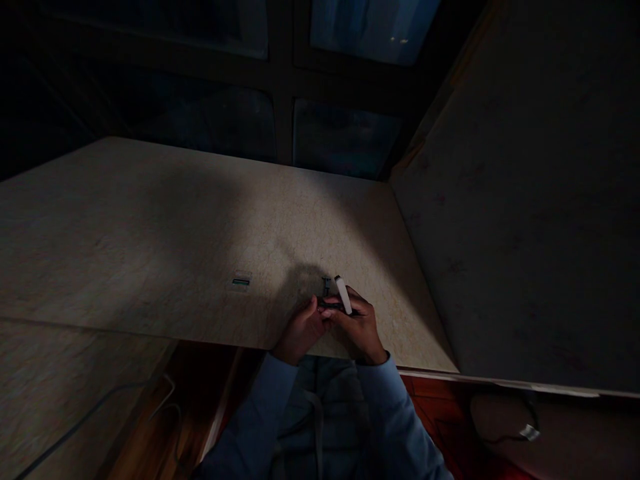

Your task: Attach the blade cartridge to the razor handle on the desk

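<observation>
My left hand [304, 329] and my right hand [361, 328] meet close to the table's front edge. Between their fingertips they pinch a small dark strip-like piece [327, 305], too dim to name. A slim white stick with a black tip [343, 295] juts up from my right hand, tilted to the left. Just beyond the fingers lies a small dark jagged piece [327, 283]; whether it touches what I hold I cannot tell. Farther left on the tabletop rests a small clear packet [241, 281] with a dark bar in it.
The pale speckled table [270, 213] reaches back to dark window panes [345, 137]. A wall [525, 220] bounds it on the right. At the lower left, a grey cable [95, 410] crosses a lower pale surface. Another cable with a white tag [529, 433] shows at lower right.
</observation>
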Demonstrator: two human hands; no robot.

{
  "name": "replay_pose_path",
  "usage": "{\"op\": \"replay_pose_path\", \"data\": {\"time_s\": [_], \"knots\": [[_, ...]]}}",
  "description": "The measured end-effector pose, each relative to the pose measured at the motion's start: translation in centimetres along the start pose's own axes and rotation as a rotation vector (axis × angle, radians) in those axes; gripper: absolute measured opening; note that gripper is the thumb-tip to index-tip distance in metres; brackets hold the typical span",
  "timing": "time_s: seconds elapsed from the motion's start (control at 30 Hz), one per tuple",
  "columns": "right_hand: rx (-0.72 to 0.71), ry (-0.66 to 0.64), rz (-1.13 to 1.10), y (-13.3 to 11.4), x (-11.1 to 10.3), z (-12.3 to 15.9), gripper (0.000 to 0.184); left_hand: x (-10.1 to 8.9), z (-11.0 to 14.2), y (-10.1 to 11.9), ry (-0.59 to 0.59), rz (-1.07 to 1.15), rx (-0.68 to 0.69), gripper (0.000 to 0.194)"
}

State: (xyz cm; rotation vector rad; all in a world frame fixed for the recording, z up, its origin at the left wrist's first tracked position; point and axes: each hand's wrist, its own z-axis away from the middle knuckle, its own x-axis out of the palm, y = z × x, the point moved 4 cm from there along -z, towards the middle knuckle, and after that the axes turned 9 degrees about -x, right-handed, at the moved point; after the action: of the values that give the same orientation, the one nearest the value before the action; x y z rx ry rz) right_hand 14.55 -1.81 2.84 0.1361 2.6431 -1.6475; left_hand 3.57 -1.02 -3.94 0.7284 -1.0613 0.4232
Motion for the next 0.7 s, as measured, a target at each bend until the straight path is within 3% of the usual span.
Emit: {"op": "replay_pose_path", "data": {"time_s": [0.27,0.5,0.7], "knots": [[0.174,-0.107,-0.052,0.9,0.2,0.3,0.022,0.4,0.4,-0.4,-0.142,-0.071,-0.059,0.04],[0.052,-0.145,0.024,0.4,-0.2,0.1,0.025,0.9,0.9,-0.4,-0.17,-0.1,-0.091,0.05],[0.05,-0.136,0.037,0.6,0.1,0.3,0.023,0.7,0.7,-0.3,-0.084,-0.088,-0.075,0.042]]}}
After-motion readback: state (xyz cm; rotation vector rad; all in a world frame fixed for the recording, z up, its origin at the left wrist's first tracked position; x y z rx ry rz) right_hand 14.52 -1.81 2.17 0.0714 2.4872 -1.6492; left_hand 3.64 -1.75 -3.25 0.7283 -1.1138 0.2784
